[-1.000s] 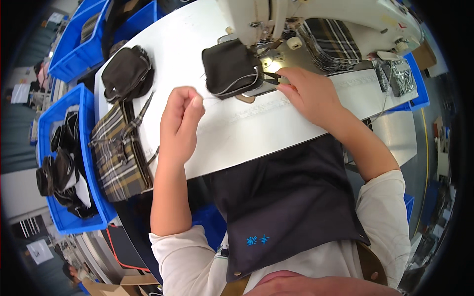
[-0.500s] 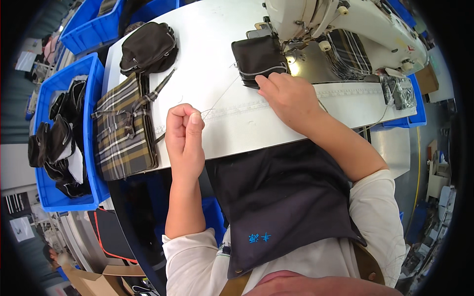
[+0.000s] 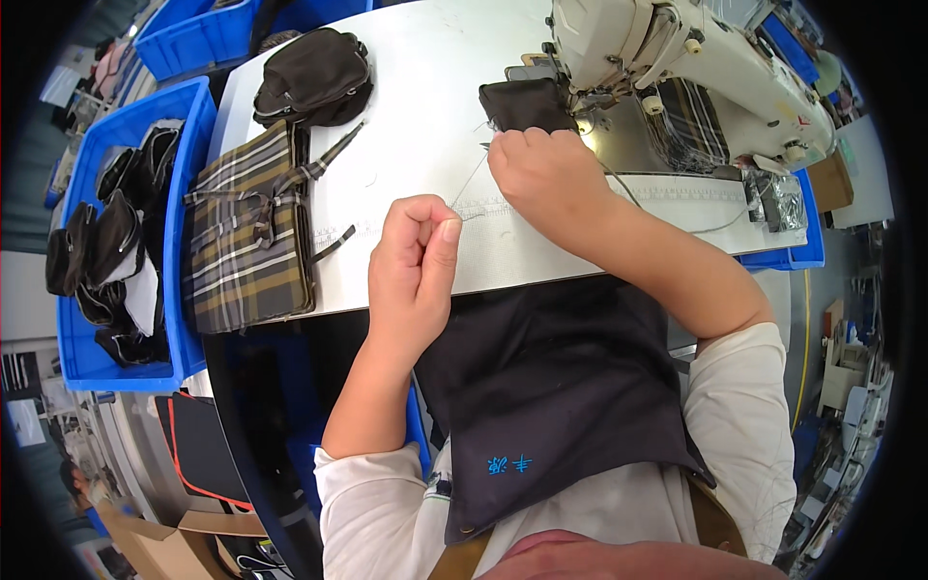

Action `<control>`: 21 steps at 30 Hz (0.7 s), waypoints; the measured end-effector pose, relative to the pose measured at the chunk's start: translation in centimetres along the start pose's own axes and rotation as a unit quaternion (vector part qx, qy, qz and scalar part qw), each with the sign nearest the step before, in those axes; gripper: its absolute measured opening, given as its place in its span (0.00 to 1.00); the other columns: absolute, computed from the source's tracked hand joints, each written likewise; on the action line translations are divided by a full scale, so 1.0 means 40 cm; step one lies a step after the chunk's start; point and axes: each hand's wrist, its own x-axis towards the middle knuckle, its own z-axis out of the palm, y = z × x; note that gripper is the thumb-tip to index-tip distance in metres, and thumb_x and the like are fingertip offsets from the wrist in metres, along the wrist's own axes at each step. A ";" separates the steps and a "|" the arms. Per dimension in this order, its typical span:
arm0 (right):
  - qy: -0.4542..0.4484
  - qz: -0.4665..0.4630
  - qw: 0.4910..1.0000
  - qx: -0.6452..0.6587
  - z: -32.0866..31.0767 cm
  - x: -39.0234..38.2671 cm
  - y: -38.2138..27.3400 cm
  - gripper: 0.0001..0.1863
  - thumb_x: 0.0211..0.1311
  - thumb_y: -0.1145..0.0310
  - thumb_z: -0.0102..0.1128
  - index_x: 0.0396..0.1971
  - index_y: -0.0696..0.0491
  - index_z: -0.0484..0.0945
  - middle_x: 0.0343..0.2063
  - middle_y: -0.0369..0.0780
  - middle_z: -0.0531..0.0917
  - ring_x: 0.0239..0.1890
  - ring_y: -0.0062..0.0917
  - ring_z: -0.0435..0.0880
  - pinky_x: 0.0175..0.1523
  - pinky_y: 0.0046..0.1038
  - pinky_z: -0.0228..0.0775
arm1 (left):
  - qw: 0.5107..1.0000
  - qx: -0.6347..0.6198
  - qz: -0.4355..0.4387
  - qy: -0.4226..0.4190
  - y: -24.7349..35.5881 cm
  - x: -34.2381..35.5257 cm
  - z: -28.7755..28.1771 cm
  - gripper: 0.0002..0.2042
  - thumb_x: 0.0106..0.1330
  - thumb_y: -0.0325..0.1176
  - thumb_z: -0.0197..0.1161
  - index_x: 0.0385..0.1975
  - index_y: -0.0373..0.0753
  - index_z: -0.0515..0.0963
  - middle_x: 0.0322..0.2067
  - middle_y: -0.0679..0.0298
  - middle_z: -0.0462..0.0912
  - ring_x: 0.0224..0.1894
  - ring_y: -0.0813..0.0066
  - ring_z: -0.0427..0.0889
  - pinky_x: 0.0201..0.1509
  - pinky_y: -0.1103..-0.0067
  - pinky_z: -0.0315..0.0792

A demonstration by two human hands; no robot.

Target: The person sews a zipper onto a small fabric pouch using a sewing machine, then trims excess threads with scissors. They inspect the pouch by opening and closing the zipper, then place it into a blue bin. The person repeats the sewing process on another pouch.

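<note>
My left hand point(image 3: 416, 269) is closed over the near edge of the white table, pinching a thin thread point(image 3: 471, 181) between thumb and fingers. The thread slants up toward a dark pouch point(image 3: 525, 104), which lies beside the needle area of the sewing machine point(image 3: 604, 48). My right hand point(image 3: 549, 182) is closed just in front of that pouch and hides its near side. By its fingertips pokes out a small dark point of what look like thread snips point(image 3: 486, 146), mostly hidden in the fist. A cord point(image 3: 623, 188) trails from behind this hand across the table.
Folded plaid fabric pieces point(image 3: 246, 275) lie at the table's left edge, with a dark zippered pouch point(image 3: 314, 77) beyond. A blue bin point(image 3: 198, 126) of dark pouches stands further left. More plaid fabric point(image 3: 691, 121) lies under the machine arm; a plastic-wrapped pack point(image 3: 778, 198) is at right.
My left hand has moved right, nearer my right hand. The right fist has turned, and the dark point now shows by its fingers. The whole view has shifted slightly.
</note>
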 end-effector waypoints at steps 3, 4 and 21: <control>-0.035 -0.001 0.999 0.020 -0.019 0.009 0.004 0.05 0.41 0.71 0.63 0.22 0.51 0.77 0.21 0.35 0.76 0.24 0.24 0.78 0.25 0.27 0.64 | 1.000 0.012 0.000 0.006 0.008 0.004 -0.002 0.03 0.76 0.29 0.54 0.41 0.36 0.71 0.24 0.75 0.67 0.25 0.89 0.61 0.29 0.87 0.58; -0.043 0.003 0.999 0.033 -0.026 0.007 0.007 0.05 0.42 0.72 0.63 0.23 0.51 0.78 0.21 0.35 0.77 0.25 0.26 0.79 0.26 0.27 0.65 | 1.000 -0.016 -0.002 0.009 0.009 0.004 -0.004 0.04 0.76 0.29 0.54 0.40 0.36 0.71 0.24 0.74 0.67 0.26 0.89 0.61 0.30 0.88 0.58; -0.044 0.289 0.533 0.794 -0.143 -0.227 -0.075 0.22 0.68 0.72 0.59 0.60 0.60 0.73 0.36 0.38 0.84 0.33 0.18 0.81 0.40 0.23 0.76 | 0.937 -0.290 -0.134 -0.139 0.063 0.016 0.140 0.04 0.76 0.33 0.54 0.42 0.42 0.70 0.22 0.73 0.68 0.25 0.85 0.64 0.35 0.83 0.64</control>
